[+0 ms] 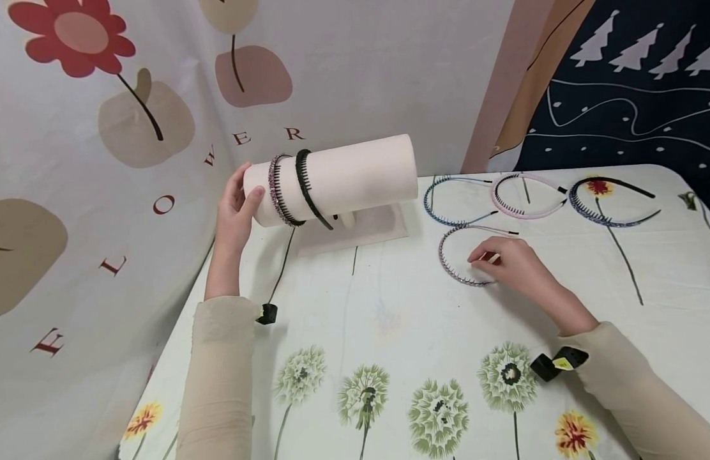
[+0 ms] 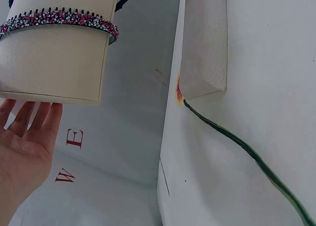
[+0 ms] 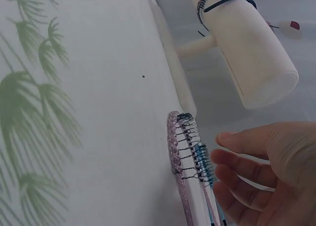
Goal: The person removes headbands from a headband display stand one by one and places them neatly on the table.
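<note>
A pale cylindrical headband stand [image 1: 361, 172] lies sideways on its post and base, with a beaded purple headband [image 1: 277, 191] and a dark green toothed headband [image 1: 304, 182] around it. My left hand [image 1: 237, 207] grips the stand's left end, thumb on the near side; in the left wrist view its fingertips meet the end rim. On the table, my right hand [image 1: 507, 262] hovers over the open side of a pinkish-purple toothed headband [image 1: 447, 259]. Its fingers are loosely bent with nothing between them, apart from the headband [image 3: 174, 142] in the right wrist view.
Behind that headband lie a blue headband [image 1: 432, 204], a pink headband [image 1: 498, 201] and a dark blue-grey headband [image 1: 585, 211]. The stand's flat base [image 1: 384, 227] rests on the flower-print tablecloth [image 1: 389, 338]. A printed curtain [image 1: 361, 76] hangs close behind the stand.
</note>
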The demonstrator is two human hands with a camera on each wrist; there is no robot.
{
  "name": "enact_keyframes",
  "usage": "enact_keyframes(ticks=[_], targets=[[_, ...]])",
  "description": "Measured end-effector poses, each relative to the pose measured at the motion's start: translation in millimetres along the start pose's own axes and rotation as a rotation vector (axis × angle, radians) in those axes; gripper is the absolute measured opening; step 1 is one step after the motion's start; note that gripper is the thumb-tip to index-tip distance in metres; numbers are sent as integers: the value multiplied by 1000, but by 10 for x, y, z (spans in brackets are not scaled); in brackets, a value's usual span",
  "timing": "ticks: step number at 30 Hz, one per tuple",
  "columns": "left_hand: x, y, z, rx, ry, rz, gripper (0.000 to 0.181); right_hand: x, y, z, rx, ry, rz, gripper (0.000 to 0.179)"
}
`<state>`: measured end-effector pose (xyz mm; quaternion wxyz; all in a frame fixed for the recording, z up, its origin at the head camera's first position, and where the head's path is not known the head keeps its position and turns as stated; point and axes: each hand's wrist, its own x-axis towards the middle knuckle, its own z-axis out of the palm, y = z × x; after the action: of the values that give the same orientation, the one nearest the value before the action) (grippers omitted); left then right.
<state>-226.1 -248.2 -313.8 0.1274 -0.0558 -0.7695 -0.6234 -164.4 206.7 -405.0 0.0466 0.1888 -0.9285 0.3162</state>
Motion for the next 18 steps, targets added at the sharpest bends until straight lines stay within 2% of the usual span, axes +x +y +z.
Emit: enact_keyframes(ticks=[4, 12, 15, 18], targets=[[21, -39, -17, 3, 2, -5, 61, 23, -28, 48, 16, 3, -12, 7], [139, -267, -82, 2, 11, -8, 62, 100, -95, 140, 28, 7, -47, 6], [133, -255, -77, 4, 10, -4, 62, 130, -123, 176, 42, -5, -43, 7], [92, -183, -57, 2, 8, -5, 61, 164, -172, 209, 56, -23, -28, 7]])
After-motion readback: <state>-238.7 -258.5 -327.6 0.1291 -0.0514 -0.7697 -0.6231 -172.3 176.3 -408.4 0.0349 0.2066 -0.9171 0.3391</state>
